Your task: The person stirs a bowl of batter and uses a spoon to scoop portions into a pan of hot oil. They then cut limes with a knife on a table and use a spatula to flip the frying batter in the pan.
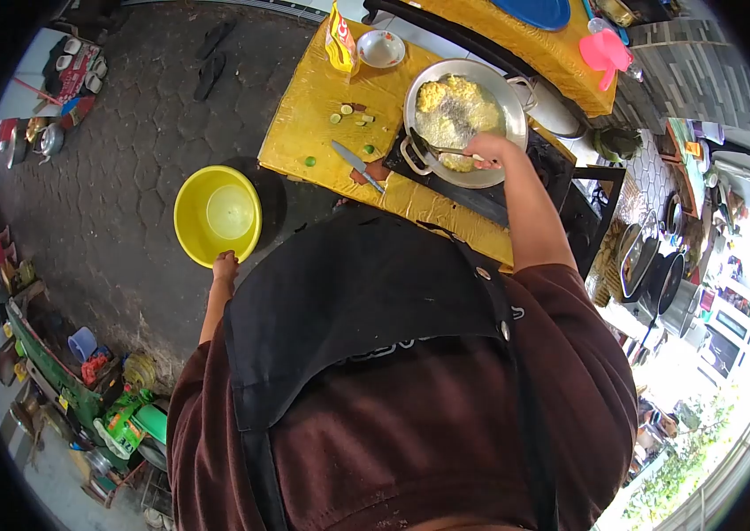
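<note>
A wide metal pan with two side handles holds bubbling oil and several pieces of yellow food. Over the pan's near side, my right hand grips the handle of a dark spatula, whose head is at the pan's left edge. On the left, my left hand has its fingers closed on the near rim of a yellow basin, which looks empty inside. A knife and cut green citrus pieces lie on the yellow-covered table left of the pan.
A yellow packet and a small white bowl stand at the table's far side. Behind the pan, a second yellow surface carries a blue tray and a pink plastic item. Dark paving lies left.
</note>
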{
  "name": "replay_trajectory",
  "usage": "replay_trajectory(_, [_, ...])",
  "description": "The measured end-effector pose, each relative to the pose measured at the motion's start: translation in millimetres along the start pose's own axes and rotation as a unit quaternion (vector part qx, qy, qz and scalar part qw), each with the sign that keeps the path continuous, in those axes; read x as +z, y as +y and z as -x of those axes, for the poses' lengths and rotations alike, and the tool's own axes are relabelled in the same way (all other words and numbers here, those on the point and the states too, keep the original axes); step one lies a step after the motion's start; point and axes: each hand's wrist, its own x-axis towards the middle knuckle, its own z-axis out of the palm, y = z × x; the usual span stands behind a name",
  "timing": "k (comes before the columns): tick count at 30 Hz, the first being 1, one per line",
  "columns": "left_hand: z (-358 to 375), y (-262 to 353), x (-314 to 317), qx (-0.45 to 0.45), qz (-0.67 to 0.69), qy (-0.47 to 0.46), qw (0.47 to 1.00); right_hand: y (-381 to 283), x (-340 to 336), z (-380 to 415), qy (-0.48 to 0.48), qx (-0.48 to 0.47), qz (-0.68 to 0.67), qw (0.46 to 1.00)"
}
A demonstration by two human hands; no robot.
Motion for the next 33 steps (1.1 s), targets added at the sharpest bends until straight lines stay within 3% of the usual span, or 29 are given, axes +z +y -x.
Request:
replay_trajectory(6, [-14,-5,0,0.008,0.013,-0.013,1.000,2,3,-11,0.043,0.006,-0.008,0.999])
replay_trajectory(10, [-16,-7,-5,0.025,0.029,-0.011,0.999,3,-9,9,-0.001,-0.006,-0.016,1.000])
replay_trajectory(12, [-11,-4,-5,-0.025,0.049,0.024,0.998,3,-5,3,-0.008,0.001,-0.038,0.999])
replay_trajectory(15, [-20,-20,-8,-0.009,0.014,0.012,1.000,3,-1,-21,0.027,-0.004,0.043,0.999])
replay_trajectory(18, [-36,-40,-6,0.004,0.070,-0.023,0.997,2,-14,-9,0.024,0.005,-0.037,0.999])
replay_trajectory(23, [-31,-38,-6,-0.004,0.054,0.005,0.999,-1,-14,-4,-0.032,0.002,-0.110,0.993])
replay_trajectory(26, [-27,-32,-6,-0.005,0.044,0.009,0.999,-8,-4,-13,0.018,0.020,-0.071,0.997])
replay_trajectory(31, [-17,-25,-7,-0.008,0.011,0.000,1.000,-14,-19,17,-0.007,0.005,-0.067,0.998])
replay_trajectory(33, [-22,-38,-5,0.004,0.110,-0.002,0.994,-14,-12,24,-0.025,0.005,-0.032,0.999])
